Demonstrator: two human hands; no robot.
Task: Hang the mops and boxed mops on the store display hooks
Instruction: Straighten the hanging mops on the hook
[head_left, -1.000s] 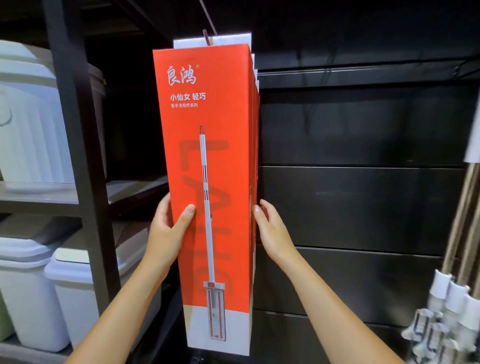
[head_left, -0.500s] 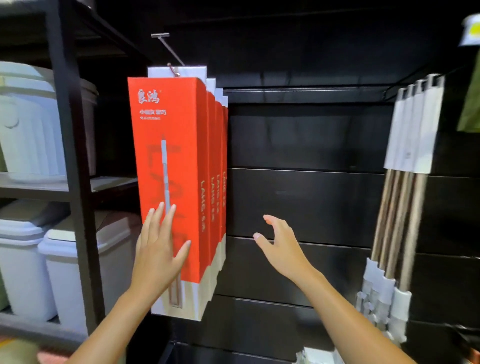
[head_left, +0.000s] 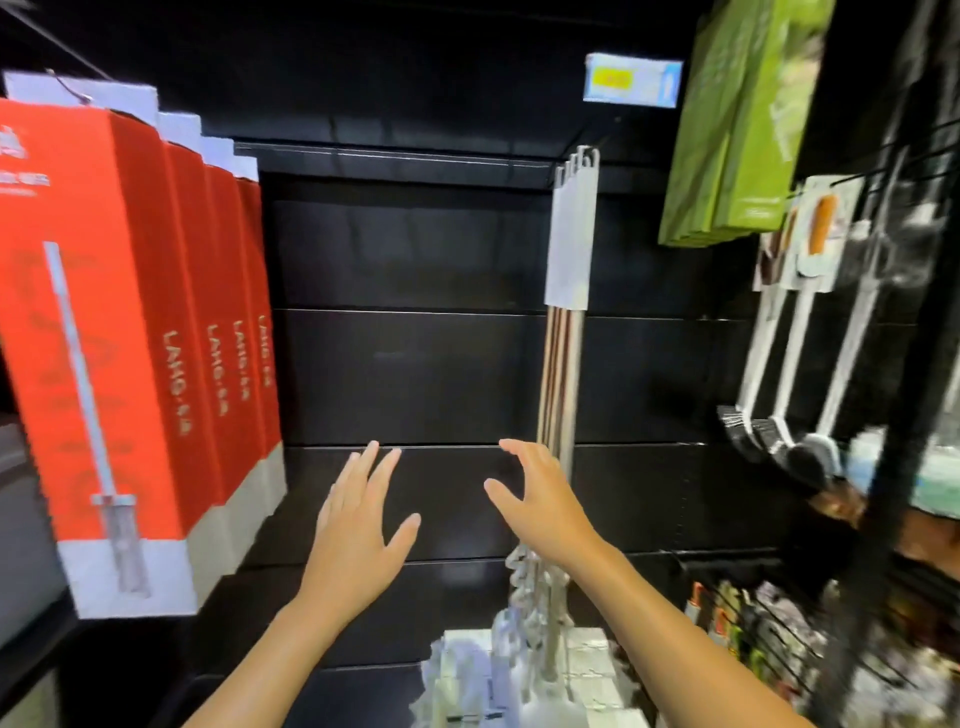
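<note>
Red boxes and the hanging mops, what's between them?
Only bare black wall panel between the red boxes and hanging mops, in the head view.

Both bare forearms extend forward, the left hand (head_left: 358, 525) flat with fingers spread, the right hand (head_left: 540, 499) loosely curled with fingers apart, neither holding anything.

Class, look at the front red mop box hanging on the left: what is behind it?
Behind the front red box, three more red boxes hang in a row, showing only their side edges and white top tabs. Their front faces are covered.
</note>
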